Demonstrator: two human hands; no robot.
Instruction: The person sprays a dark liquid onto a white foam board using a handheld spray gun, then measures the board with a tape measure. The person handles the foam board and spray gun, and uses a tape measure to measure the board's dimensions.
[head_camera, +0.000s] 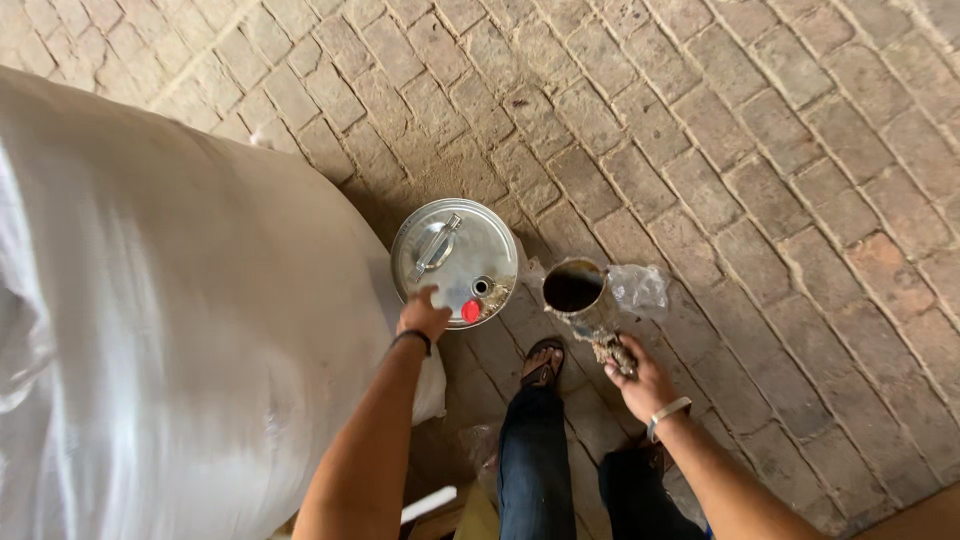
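one metal can (455, 258), one funnel (577, 292), one sack (170, 320)

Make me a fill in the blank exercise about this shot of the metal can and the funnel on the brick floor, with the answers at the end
1. The left hand rests on the flat lid of the round silver metal can, close to its small ____ cap.
2. The right hand grips the metal funnel by its narrow ____.
3. The ground is paved with ____.
4. The large bulging sack beside the can is ____ in colour.

Missing words: red; spout; bricks; white
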